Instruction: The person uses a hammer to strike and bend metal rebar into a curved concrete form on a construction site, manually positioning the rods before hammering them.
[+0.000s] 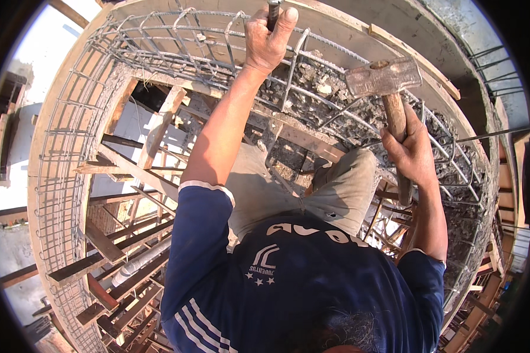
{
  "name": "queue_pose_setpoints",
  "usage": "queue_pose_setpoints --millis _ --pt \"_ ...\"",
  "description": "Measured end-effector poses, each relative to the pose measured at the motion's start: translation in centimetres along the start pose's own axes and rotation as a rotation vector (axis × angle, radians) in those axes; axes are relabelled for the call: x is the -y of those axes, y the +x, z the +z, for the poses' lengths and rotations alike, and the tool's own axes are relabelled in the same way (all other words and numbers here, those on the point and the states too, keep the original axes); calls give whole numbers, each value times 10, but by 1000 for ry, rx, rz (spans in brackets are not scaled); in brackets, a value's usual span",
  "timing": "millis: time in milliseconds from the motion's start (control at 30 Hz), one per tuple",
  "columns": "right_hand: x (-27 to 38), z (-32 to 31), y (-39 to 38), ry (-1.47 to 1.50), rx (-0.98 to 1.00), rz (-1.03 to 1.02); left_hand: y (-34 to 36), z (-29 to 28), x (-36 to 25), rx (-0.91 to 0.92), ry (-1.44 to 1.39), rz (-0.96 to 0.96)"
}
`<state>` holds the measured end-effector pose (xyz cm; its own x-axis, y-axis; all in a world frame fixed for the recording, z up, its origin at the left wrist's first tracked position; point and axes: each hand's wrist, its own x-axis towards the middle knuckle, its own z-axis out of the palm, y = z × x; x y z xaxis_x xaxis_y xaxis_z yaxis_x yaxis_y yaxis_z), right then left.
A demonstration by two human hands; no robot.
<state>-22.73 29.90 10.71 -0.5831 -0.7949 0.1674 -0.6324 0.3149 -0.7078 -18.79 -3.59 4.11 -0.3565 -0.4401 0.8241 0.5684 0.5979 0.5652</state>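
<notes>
Likely mid-hammering: left hand [269,41] clenched a dark rod [273,14] near the far edge of the formwork [341,36], right hand [412,152] gripped the hammer [384,77]; next blow probably needed careful aim.

Pale pipe [136,266] amid wooden framing. Reddish timber block [102,292] lower left of pipe; short brown board [104,242] upper left; slanted pale plank [161,126] well above pipe.

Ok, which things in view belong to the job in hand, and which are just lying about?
In use:
Hammer, in the right hand
Dark metal rod, in the left hand
Probably rebar cage and rough concrete

Apparently idle:
Wood strip beyond the hammer
Timbers at lower left
Pale pipe among them
</notes>
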Motion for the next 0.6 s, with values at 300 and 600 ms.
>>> queue_pose_setpoints --millis 300,600 --pt "-162 131 -257 136 261 546 22 21 11 -132 -225 -70" --pt "-145 103 -196 337 556 813 96 -48 -154 -153 -195 -75"
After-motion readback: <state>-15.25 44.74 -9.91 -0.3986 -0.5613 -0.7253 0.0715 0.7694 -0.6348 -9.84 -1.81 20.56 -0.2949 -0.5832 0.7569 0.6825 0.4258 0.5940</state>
